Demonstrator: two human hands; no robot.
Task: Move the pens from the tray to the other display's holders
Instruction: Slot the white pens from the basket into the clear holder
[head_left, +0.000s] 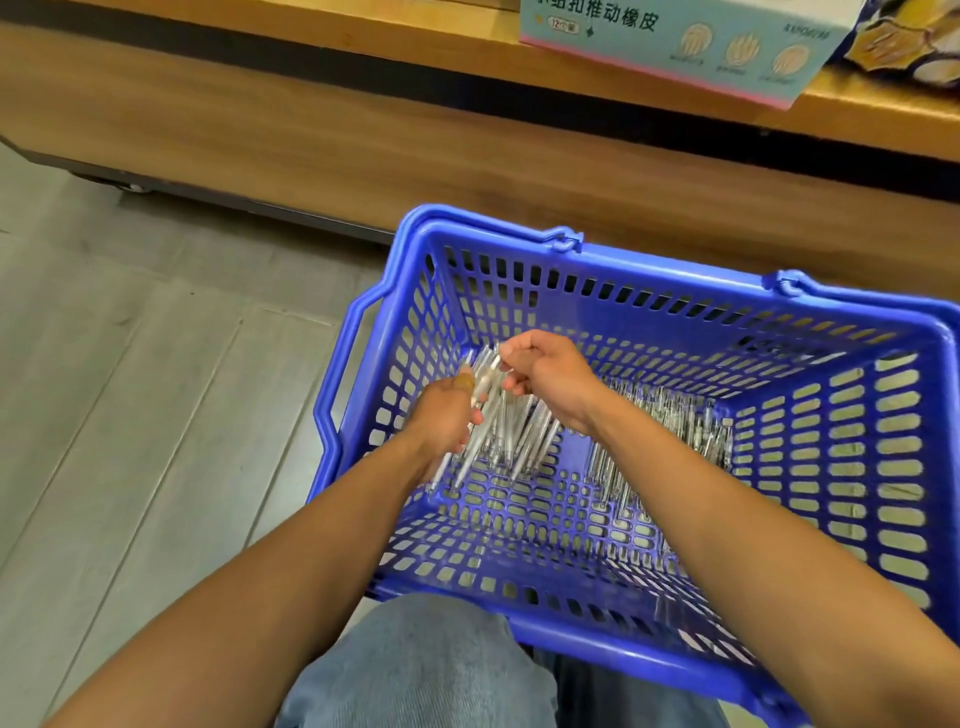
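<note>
A blue plastic basket (649, 296) sits on the floor in front of me. Inside it, my left hand (441, 421) grips a bunch of several clear pens (511, 428), tips pointing down toward the basket floor. My right hand (550, 376) pinches the upper ends of pens in that same bunch. More clear pens (675, 421) lie loose along the basket's far right side and floor, partly hidden by my right forearm. No display holders are in view.
A wooden display counter (363, 130) runs across the back, with a light blue eraser box (675, 41) on its shelf. Grey plank floor (130, 389) lies to the left. My knee in blue jeans (426, 665) touches the basket's near rim.
</note>
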